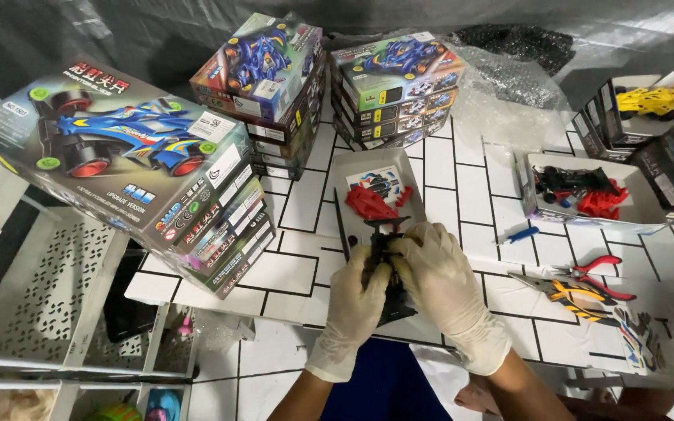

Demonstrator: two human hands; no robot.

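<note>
- The left hand, gloved in white, was closed on the near left side of a black toy car chassis, fingers curled up over its edge.
- The right hand, also gloved, was clamped on the chassis from the right, thumb and fingers pressed across its top; the two hands met over it, touching.
- The chassis sat between the palms, its long axis running away from the person, the far end poking out just beyond the fingertips. Neither hand was nearer; both were on it.
- Just beyond the hands lay an open white tray holding red plastic parts and a sticker sheet.
- To the right of the right hand, apart from it, lay a small blue screwdriver, red-handled pliers and yellow-and-black cutters.
- Further right stood a second tray with black and red parts.
- To the left of the left hand, and farther off beyond the tray, stood stacks of toy car boxes.
</note>
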